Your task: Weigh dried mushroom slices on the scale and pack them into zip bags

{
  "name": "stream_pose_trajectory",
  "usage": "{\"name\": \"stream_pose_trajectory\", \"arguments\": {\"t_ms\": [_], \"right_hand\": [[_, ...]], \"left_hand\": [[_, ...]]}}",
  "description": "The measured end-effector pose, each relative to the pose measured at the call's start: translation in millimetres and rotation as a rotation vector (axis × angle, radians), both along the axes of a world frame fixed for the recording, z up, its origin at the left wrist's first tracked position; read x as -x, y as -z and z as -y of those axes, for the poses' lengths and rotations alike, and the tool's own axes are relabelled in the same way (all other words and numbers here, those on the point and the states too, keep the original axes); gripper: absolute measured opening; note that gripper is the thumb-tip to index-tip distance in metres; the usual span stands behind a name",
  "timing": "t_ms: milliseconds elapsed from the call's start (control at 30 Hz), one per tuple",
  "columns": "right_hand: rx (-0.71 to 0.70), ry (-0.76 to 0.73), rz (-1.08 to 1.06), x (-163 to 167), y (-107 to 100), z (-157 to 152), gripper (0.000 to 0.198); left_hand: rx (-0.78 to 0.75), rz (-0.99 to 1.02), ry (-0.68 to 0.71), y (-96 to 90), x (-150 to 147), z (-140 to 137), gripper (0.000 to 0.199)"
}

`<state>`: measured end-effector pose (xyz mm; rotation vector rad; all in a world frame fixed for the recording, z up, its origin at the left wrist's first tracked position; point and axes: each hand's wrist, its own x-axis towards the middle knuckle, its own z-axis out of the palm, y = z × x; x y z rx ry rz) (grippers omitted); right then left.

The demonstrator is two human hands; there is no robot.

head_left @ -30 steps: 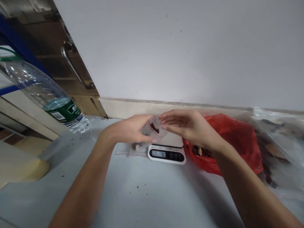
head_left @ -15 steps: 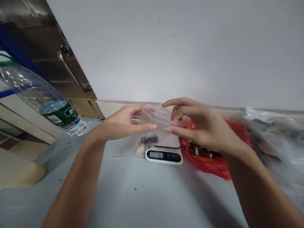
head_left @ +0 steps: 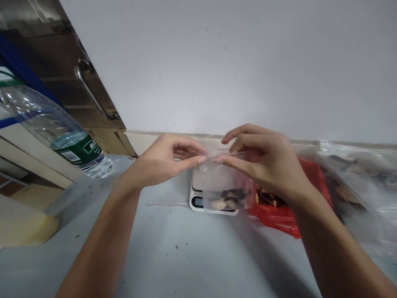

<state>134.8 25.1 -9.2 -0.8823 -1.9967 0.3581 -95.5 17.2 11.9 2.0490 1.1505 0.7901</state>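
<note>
A clear zip bag (head_left: 217, 180) hangs between my hands, with dark and pale dried pieces (head_left: 229, 199) at its bottom. My left hand (head_left: 173, 159) pinches the bag's top edge at its left corner. Thumb and fingers of my right hand (head_left: 260, 155) close on the same edge further right. Behind and below the bag is a small white digital scale (head_left: 196, 194), its display and buttons mostly covered by the bag. Another flat clear bag (head_left: 169, 193) lies left of the scale.
A red plastic bag (head_left: 287, 221) of dark dried pieces stands right of the scale. Beyond it lie larger clear bags (head_left: 356, 182) with dried pieces. A water bottle (head_left: 77, 145) is at the left, and a white wall (head_left: 217, 70) rises behind the grey table (head_left: 167, 260).
The zip bag has swung from a tilt to the left to hanging down in front of the scale, its contents shifting right. Both hands have moved slightly right.
</note>
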Motion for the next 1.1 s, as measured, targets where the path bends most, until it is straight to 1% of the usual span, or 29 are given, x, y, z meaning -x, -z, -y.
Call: {"name": "stream_pose_trajectory", "arguments": {"t_ms": [67,133,233,400,467,567,633,700,767,833,900,967,1033,1100], "right_hand": [[0.027,-0.004,0.013,-1.1,-3.1,0.9,0.048],[0.07,-0.026,0.026,-3.5,-6.8,2.2,0.048],[0.106,-0.019,0.078,-7.8,-11.3,4.2,0.04],[0.026,0.108,0.118,-8.8,-14.7,8.7,0.019],[0.024,0.125,0.124,-6.0,-16.7,11.9,0.02],[0.082,0.075,0.124,-0.4,-20.8,16.8,0.023],[0.133,0.035,0.113,2.5,-23.1,18.7,0.027],[0.176,0.009,0.116,3.4,-24.4,19.2,0.026],[0.178,-0.004,0.131,2.3,-24.9,18.8,0.021],[0.15,-0.009,0.155,0.4,-24.7,18.4,0.016],[0.12,-0.011,0.171,-0.8,-24.1,18.2,0.014],[0.116,-0.028,0.162,-0.7,-23.0,18.1,0.013],[0.135,-0.046,0.136,0.0,-21.7,17.8,0.013],[0.175,-0.057,0.128,-0.1,-20.8,16.8,0.013]], "left_hand": [[-0.032,0.026,-0.037,0.7,-1.7,-1.1,0.019],[-0.103,0.048,-0.049,1.3,-2.0,-1.9,0.016],[-0.243,0.042,-0.058,1.3,-1.7,-1.1,0.013],[-0.455,-0.01,-0.048,-0.3,-8.8,5.6,0.011],[-0.52,-0.027,-0.038,-0.4,-13.7,8.8,0.012],[-0.561,-0.041,-0.036,0.4,-19.4,12.0,0.011],[-0.562,-0.041,-0.03,1.3,-21.0,12.2,0.011],[-0.549,-0.03,-0.014,2.0,-21.4,11.5,0.011],[-0.524,-0.017,0.014,2.4,-21.1,10.9,0.01],[-0.505,-0.024,0.053,2.8,-21.1,11.0,0.009],[-0.501,-0.078,0.087,3.6,-21.4,11.7,0.012],[-0.526,-0.16,0.113,5.0,-21.6,12.1,0.018],[-0.589,-0.219,0.132,6.1,-21.1,11.6,0.025],[-0.662,-0.248,0.156,6.3,-19.1,10.2,0.026]]}}
